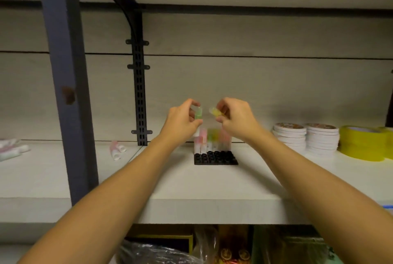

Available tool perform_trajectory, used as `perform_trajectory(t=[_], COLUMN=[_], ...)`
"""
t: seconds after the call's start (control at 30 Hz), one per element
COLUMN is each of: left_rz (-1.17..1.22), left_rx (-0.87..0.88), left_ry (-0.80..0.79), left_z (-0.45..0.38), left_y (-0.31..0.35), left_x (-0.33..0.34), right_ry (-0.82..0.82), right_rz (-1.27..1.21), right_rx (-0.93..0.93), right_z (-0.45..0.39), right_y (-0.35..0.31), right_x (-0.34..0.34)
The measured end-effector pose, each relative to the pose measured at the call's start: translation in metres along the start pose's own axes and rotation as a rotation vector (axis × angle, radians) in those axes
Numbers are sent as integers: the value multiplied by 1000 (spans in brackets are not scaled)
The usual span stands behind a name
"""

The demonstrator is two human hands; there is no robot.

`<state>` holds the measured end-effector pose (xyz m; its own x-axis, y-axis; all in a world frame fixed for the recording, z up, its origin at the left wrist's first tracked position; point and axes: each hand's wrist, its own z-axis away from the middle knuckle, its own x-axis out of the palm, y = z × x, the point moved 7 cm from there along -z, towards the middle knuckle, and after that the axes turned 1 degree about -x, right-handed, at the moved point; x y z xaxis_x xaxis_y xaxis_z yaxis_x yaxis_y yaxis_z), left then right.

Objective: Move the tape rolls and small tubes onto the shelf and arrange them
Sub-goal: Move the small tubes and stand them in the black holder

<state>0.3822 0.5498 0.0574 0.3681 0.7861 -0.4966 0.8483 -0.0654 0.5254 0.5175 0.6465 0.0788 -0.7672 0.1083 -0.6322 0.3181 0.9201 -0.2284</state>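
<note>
Both forearms reach up; left hand (180,118) pinches green tube (198,113), right hand (236,119) yellow tube (215,112).

Both bare forearms reach up to mid-frame; the left hand (180,118) and right hand (236,119) each have fingers curled in a pinching grip, close together.

Shelf (212,200): pale board, front edge thick. On it, left to right: blurred pale tubes (12,149) at far left; 2 or 3 pink-and-white tubes (117,150) lying flat; black socketed tray (215,158) at centre, upright pink and green tubes (209,141) in its rear rows; 2 stacks of white tape rolls (306,139), touching; yellow tape rolls (364,143) just beside.
</note>
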Motion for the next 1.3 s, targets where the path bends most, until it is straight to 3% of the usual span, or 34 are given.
perform_trajectory(t=[0.27,0.47,0.83,1.3], left_rz=[13,-23,-302,-445], left_rx=[97,79,202,237], left_ry=[-48,-98,-156,-195], left_z=[-7,-7,-13,-10], left_y=[-2,-11,-19,-7], left_x=[31,47,67,71], right_ry=[142,201,93,122], right_rz=[-322,-318,-212,-232], right_rx=[209,270,255,82], right_z=[14,11,16,20], right_y=[39,54,60,39], right_x=[18,12,26,30])
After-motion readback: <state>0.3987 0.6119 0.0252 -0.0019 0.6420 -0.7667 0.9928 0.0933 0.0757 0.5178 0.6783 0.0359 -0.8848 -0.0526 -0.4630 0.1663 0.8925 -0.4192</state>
